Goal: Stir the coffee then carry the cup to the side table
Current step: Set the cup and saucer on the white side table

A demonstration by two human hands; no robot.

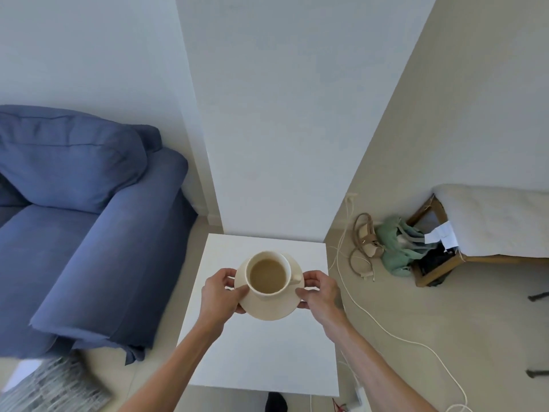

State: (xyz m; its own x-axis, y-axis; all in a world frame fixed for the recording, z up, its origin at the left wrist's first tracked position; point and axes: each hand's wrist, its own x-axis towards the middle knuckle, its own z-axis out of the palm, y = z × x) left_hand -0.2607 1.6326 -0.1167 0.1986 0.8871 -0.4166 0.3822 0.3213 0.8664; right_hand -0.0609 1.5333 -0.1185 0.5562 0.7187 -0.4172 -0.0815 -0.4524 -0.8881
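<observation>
Head view looks straight down two bare forearms reaching out over a square, matte white tabletop (258,361). Nearest the wearer, the near edge of the tabletop meets a pale floor where a dark rounded shape peeks out, too cut off to identify. Above the middle of the tabletop, the left hand (221,295) and the right hand (319,292) pinch opposite rims of a round cream saucer (267,307), thumbs on top and fingers curled beneath, so both hands are closed on it. Whether the saucer touches the tabletop or hangs just above it cannot be told. Centred on the saucer stands a smooth cream cup (270,275), round-mouthed, its small handle turned toward the right hand, filled with opaque light-brown coffee (267,276). Beyond the far edge of the tabletop rises a plain white wall. Off its left edge sits a blue fabric sofa (89,233) with a plump, creased cushion and a rolled arm. Off its right edge a thin white cord (386,331) snakes across the floor, near a soft green bag (398,248) and a wooden-framed bench (493,221) topped with fleecy white padding.
</observation>
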